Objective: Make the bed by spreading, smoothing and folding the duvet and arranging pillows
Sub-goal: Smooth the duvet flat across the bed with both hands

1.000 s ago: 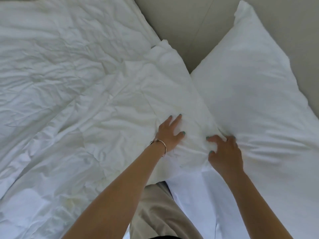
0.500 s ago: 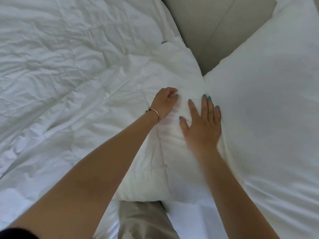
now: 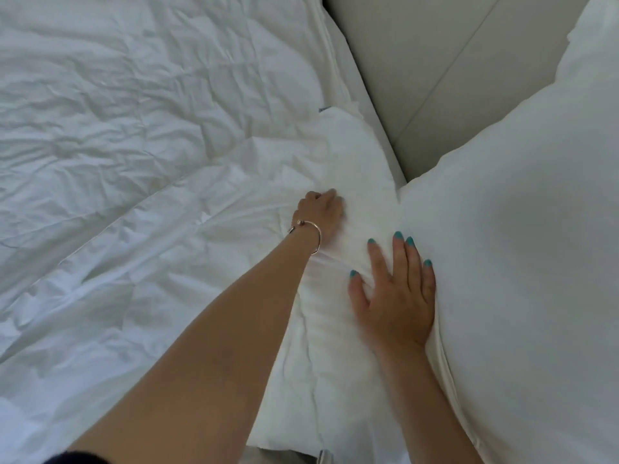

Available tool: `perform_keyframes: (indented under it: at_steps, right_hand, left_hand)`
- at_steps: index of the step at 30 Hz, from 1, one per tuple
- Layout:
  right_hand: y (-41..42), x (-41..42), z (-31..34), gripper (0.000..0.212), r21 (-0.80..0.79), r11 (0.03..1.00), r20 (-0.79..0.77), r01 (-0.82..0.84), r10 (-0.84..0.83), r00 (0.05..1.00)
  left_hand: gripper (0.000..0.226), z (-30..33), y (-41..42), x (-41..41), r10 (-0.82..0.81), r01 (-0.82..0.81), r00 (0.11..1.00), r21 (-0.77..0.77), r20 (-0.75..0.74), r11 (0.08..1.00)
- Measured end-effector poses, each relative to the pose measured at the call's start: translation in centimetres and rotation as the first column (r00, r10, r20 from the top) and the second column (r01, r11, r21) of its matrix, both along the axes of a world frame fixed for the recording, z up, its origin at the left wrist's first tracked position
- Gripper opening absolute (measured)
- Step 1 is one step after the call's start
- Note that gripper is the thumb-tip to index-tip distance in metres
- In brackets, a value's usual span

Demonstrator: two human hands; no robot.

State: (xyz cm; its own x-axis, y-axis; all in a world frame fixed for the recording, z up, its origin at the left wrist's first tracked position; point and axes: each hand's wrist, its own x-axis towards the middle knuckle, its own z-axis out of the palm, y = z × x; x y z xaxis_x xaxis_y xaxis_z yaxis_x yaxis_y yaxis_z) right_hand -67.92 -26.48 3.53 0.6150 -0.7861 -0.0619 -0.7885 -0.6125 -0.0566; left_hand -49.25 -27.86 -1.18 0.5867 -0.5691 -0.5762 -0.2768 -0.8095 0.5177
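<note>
Pressing hands, left hand [image 3: 320, 214] curled, right hand [image 3: 397, 296] flat, on duvet [image 3: 140, 195], beside pillow [image 3: 522, 262]

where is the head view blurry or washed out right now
Head view: the right hand is motion-smeared at its wrist edge; the left hand is soft; the pillow is nearly featureless white; the duvet creases stay legible.

Single head-worn view, looking steeply down and forward, close over the bed [image 3: 117, 162], headboard [image 3: 435, 61] at the top edge
</note>
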Motion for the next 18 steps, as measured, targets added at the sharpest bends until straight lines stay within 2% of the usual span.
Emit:
perform_keyframes:
  at_steps: [2, 4, 6, 7, 9, 11, 12, 15, 18]
  right_hand:
    - [0.4, 0.5, 0.2, 0.057, 0.013, 1.000, -0.042, 0.026, -0.026, 0.999]
    - [1.6, 2.2, 0.5, 0.061, 0.010, 0.995, -0.126, 0.096, -0.094, 0.988]
    - [3.4, 5.6, 1.0, 0.072, 0.062, 0.983, -0.272, 0.173, -0.150, 0.950]
    - [4.3, 7.6, 1.1, 0.074, 0.103, 0.981, -0.312, 0.164, -0.124, 0.942]
    - [6.5, 10.9, 0.3, 0.069, 0.229, 0.973, -0.310, 0.001, 0.072, 0.948]
    - [8.8, 12.9, -1.2, 0.063, 0.360, 0.918, -0.292, -0.166, 0.280, 0.915]
    - [9.9, 13.4, -1.9, 0.064, 0.393, 0.898, -0.305, -0.200, 0.332, 0.893]
    - [12.9, 14.9, -2.8, 0.070, 0.358, 0.916, -0.384, -0.181, 0.321, 0.866]
    - [16.3, 17.4, -2.6, 0.072, 0.385, 0.920, -0.400, -0.077, 0.241, 0.884]
  left_hand:
    - [0.045, -0.8, 4.9, 0.7, -0.192, 0.190, 0.970, 0.029, 0.148, 0.981]
    - [0.050, -1.8, 9.8, 0.9, -0.272, 0.270, 0.940, 0.037, 0.207, 0.962]
    - [0.051, -2.2, 13.9, 0.6, -0.223, 0.225, 0.952, 0.014, 0.209, 0.974]
    - [0.052, -2.1, 15.6, 0.3, -0.194, 0.196, 0.955, 0.013, 0.224, 0.980]
    - [0.053, -2.1, 18.9, -0.5, -0.125, 0.127, 0.955, 0.010, 0.270, 0.992]
    - [0.054, -2.0, 21.9, -1.6, -0.047, 0.047, 0.958, 0.010, 0.284, 0.999]
    - [0.055, -2.1, 23.5, -2.1, -0.026, 0.020, 0.962, 0.024, 0.272, 0.999]
    - [0.060, -2.2, 28.6, -2.6, -0.022, -0.001, 0.972, 0.100, 0.235, 0.995]
    - [0.066, -1.8, 34.8, -1.0, 0.072, -0.103, 0.964, 0.112, 0.257, 0.988]
